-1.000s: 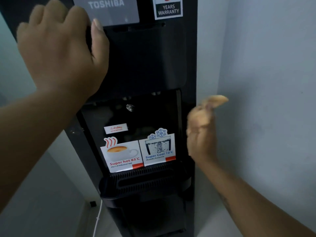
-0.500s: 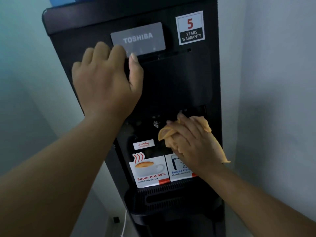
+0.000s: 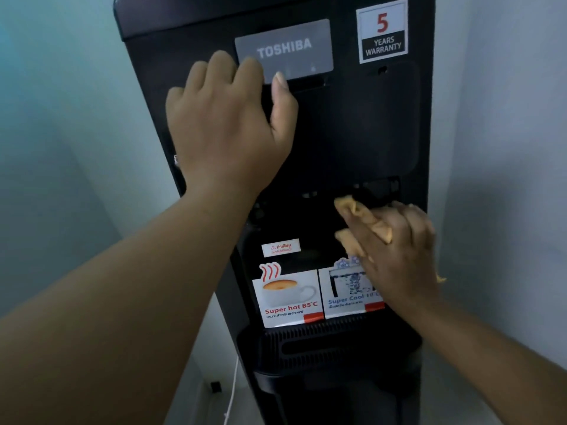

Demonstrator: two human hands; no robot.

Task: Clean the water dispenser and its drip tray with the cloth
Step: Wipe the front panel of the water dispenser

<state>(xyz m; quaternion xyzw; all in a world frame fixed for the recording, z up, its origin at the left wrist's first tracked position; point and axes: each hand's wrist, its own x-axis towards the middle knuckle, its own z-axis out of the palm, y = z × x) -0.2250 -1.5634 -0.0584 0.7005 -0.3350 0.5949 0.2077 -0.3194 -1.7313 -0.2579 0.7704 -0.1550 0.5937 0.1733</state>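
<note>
A crumpled yellow-orange cloth [image 3: 357,211] is bunched in a person's right hand [image 3: 395,250], whose fingers curl round it and press it into the upper right corner of the dispensing recess on a tall black water dispenser [image 3: 362,127], just under the dark taps. A scrap of the cloth shows past the wrist at the recess's right edge. The hand covers the right part of a "Super Cool" sticker with a frosty glass [image 3: 346,296] on the recess's back wall. Beside it, on the left, is a "Super hot 85°C" sticker showing a steaming cup [image 3: 288,297], and above that a small white warning label with red print [image 3: 280,247]. Below the stickers the black slotted drip tray [image 3: 337,335] juts from the dispenser's front, untouched by either hand. The left hand [image 3: 227,124] rests against the upper front panel, knuckles bent and thumb straight, its fingers at the lower left corner of a grey rectangular "TOSHIBA" control panel [image 3: 285,50]. Whether those fingertips hook onto anything cannot be told. A white, black and red "5 YEARS WARRANTY" sticker [image 3: 383,32] sits near the top right corner of the front. Pale walls [image 3: 506,148] flank the dispenser on both sides, and a thin white cable [image 3: 233,391] hangs down along its lower left edge.
</note>
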